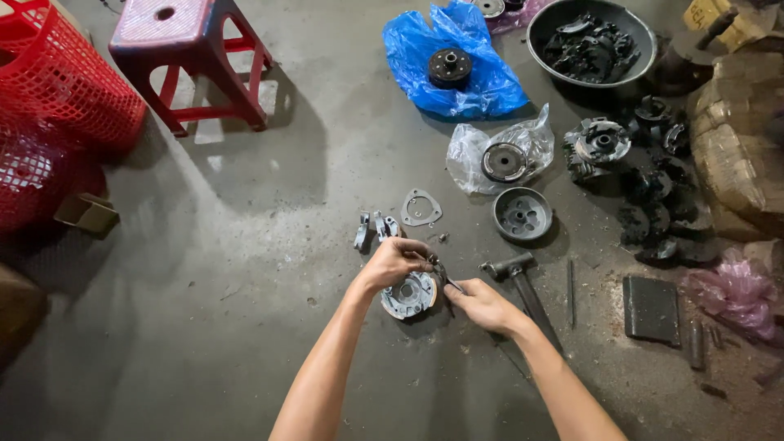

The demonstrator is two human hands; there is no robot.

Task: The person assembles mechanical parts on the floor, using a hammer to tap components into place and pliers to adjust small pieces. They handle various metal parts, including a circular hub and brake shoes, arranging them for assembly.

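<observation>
We grip a round grey metal clutch part (pixel 408 295) on the concrete floor (pixel 245 327) with our left hand (pixel 394 261). Our right hand (pixel 482 304) clenches dark pliers (pixel 443 278) touching it.

red stool (pixel 192 57); blue bag (pixel 457 61); hammer (pixel 523 286)

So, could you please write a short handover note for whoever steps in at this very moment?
Left hand: gripping the upper edge of the round metal assembly on the concrete floor.
Right hand: holding a slim dark tool against the assembly's right edge; its tip is hard to make out.
Nearby: hammer just right of the right hand, triangular gasket and small grey parts above, drum cover further right.
Done: several parts already lie loose.
Left: the assembly is still being worked on.
</observation>
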